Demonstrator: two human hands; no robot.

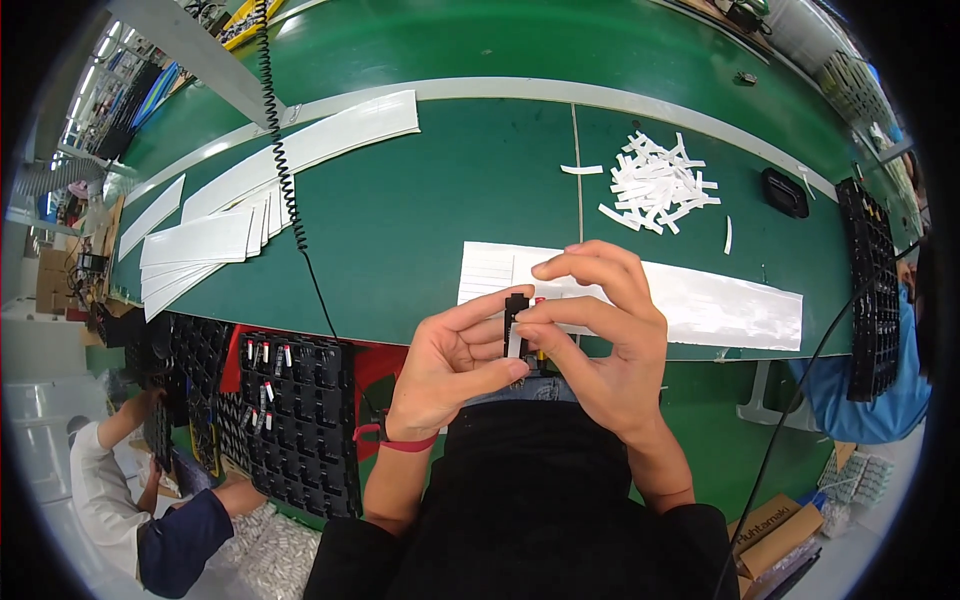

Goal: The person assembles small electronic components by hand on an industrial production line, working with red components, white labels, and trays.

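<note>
In front of my chest, both hands are on a small, narrow black plastic part (516, 304) held upright. My left hand (435, 370) grips it between thumb and fingers from the left. From the right, the thumb and index finger of my right hand (615, 345) pinch at it, the other fingers curled above. A white strip (514, 343) lies along the part's lower face. Just beyond my hands, a long white sheet of adhesive strips (735, 308) lies near the table's front edge, partly covered by them.
A heap of white strips (660, 185) lies on the green table (430, 190), with a black dish (785, 192) right of it. White sheets (200, 240) fan out at left. Black trays (300, 430) stand lower left; a coiled cable (280, 150) hangs down. Another person (115, 490) is lower left.
</note>
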